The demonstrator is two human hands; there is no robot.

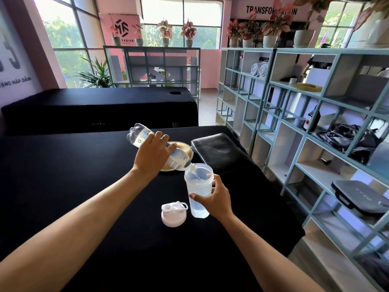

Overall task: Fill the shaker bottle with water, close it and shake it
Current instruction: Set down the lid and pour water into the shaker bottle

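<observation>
Bright gym-like room, big windows, pink walls, potted plants up top. Pale blue shelf unit [315, 127] runs down my right side, rolled towels and a dark case in its cubbies. Black-covered tabletop [73, 186] fills the foreground, a second black surface behind it. Black folded pad [219, 152] lies at the far right of the tabletop, a shallow yellowish dish [187, 150] just left of it, mostly hidden behind the bottle.

My left hand [152, 155] has its grip clamped round a clear water bottle [145, 142], tilted mouth-down to the right, neck at the shaker rim, water running in. Shaker bottle [199, 190] stands upright on the tabletop, open-topped, translucent, some water at the bottom. My right hand [215, 198] wraps it mid-body, grip closed on it, thumb in front. White shaker lid [173, 214] sits on the tabletop just left of the shaker's base, apart from it, flip cap open.
</observation>
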